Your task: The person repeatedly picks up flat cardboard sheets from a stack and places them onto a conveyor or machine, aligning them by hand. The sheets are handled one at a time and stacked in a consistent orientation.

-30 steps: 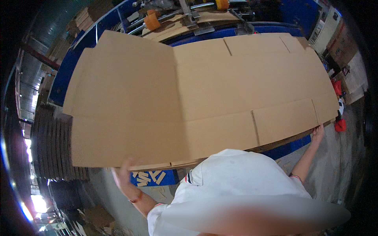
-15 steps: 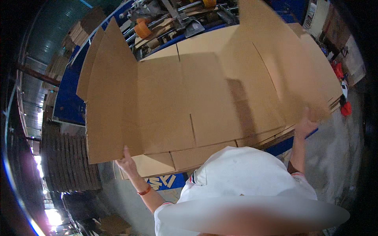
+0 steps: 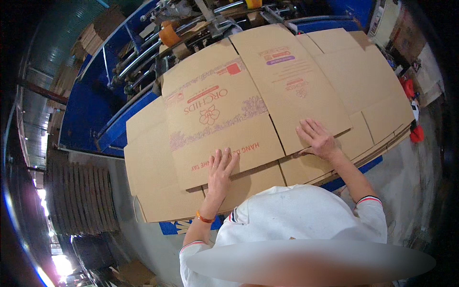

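Note:
A folded cardboard box [image 3: 248, 105] lies flat in front of me, its upper face printed in red and purple with a flower emblem. Beneath it spreads a stack of larger plain cardboard sheets [image 3: 148, 167]. My left hand [image 3: 221, 168] rests with fingers stretched on the folded box, at its near edge left of centre. On the right panel, by the near edge, my right hand [image 3: 316, 137] lies with its fingers out flat. A dark gap runs between the two printed panels. The underside of the folded box is hidden.
Beyond the cardboard stands a blue machine [image 3: 88, 119] with metal rods and orange rollers [image 3: 168, 34]. A tall stack of dark cardboard [image 3: 83, 196] is on the left. Red objects [image 3: 417, 134] hang at the right, past the sheets' edge.
The raised side panels have been folded inward and down, so the printed face now shows. Both hands have moved from the outer edges toward the middle and now lie on top.

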